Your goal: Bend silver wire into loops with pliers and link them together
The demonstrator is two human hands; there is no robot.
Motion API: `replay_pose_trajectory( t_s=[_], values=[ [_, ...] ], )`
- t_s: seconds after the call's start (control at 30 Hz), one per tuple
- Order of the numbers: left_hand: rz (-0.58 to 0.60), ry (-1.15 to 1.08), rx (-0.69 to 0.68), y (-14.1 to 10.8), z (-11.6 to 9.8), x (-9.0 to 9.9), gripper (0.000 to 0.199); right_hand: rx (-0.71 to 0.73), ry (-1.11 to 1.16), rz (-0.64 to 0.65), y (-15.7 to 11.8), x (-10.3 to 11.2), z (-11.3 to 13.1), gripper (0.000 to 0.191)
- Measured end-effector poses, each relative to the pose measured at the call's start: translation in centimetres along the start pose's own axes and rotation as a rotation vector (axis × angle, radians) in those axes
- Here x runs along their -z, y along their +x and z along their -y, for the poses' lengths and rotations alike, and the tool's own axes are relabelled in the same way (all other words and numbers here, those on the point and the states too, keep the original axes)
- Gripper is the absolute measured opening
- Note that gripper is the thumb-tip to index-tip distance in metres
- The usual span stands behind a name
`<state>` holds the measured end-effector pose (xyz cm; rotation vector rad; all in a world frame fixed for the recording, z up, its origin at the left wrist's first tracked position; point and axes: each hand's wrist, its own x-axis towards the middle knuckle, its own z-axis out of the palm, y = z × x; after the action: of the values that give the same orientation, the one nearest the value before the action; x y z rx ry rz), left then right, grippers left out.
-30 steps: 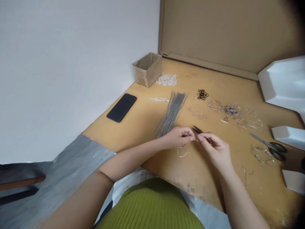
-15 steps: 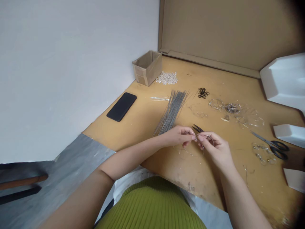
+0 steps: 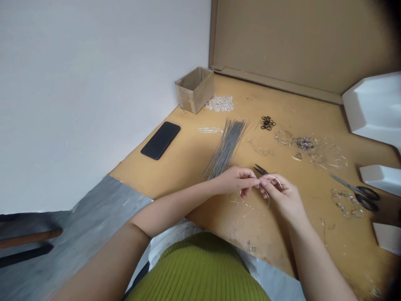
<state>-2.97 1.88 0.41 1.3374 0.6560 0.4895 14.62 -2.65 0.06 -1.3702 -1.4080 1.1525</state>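
My left hand (image 3: 239,182) and my right hand (image 3: 280,190) meet fingertip to fingertip over the front of the table. Both pinch a thin curved wire (image 3: 268,200), which loops out beside the right fingers. Fine strands with small clear beads hang below my left fingers. Just behind my right hand lies a dark-tipped tool (image 3: 260,169), its rear part hidden. A bundle of straight grey wires (image 3: 227,146) lies behind my left wrist. Small details between the fingertips are too tiny to make out.
On the wooden table (image 3: 200,217) are a black phone (image 3: 160,140), a cardboard box (image 3: 196,94), clear beads (image 3: 220,103), black rings (image 3: 267,123), tangled wire loops (image 3: 313,146), scissors (image 3: 360,191) and a beaded loop (image 3: 346,205). White pieces (image 3: 374,108) stand at the right.
The curved wire has turned slightly between my fingers, and the fine strands below my left hand have shifted. Both hands stay nearly in place.
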Motion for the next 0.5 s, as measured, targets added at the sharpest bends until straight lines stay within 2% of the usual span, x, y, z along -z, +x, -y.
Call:
replay_pose_trajectory(
  t_s=[0.1,0.27,0.5],
  values=[
    [-0.052,0.013,0.001,0.0,0.2,-0.1,0.017,-0.066,0.052,0.034,0.0,0.1,0.2,0.016],
    [-0.162,0.006,-0.098,0.3,1.0,-0.1,0.011,-0.118,0.131,0.073,0.0,0.2,0.3,0.019],
    [-0.168,0.023,-0.140,0.3,0.9,0.1,0.014,-0.110,0.102,0.035,0.0,0.1,0.3,0.019]
  ],
)
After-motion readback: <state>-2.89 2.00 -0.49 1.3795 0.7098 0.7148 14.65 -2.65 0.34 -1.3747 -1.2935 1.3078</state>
